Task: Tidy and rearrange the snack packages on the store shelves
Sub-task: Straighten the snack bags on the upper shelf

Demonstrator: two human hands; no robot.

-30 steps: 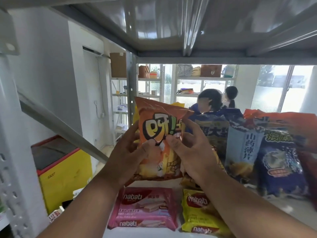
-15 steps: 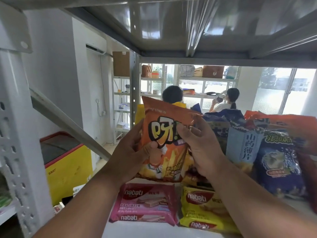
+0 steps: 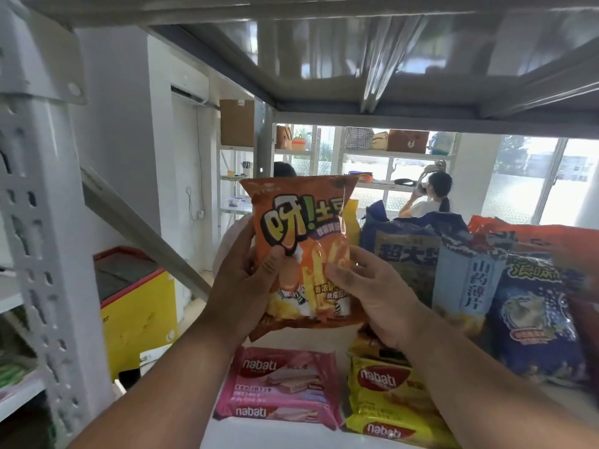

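Orange chip bag (image 3: 303,251): pinched upright above the shelf (image 3: 291,338) by your left hand (image 3: 246,286) and right hand (image 3: 372,299); set it flat-bottomed left of the blue bag (image 3: 402,254), label forward, behind the wafers (image 3: 278,393).

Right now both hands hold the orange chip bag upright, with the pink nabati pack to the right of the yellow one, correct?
Not quite. In the head view the pink nabati pack lies left of the yellow nabati pack. The rest holds: left hand and right hand hold the orange chip bag upright.
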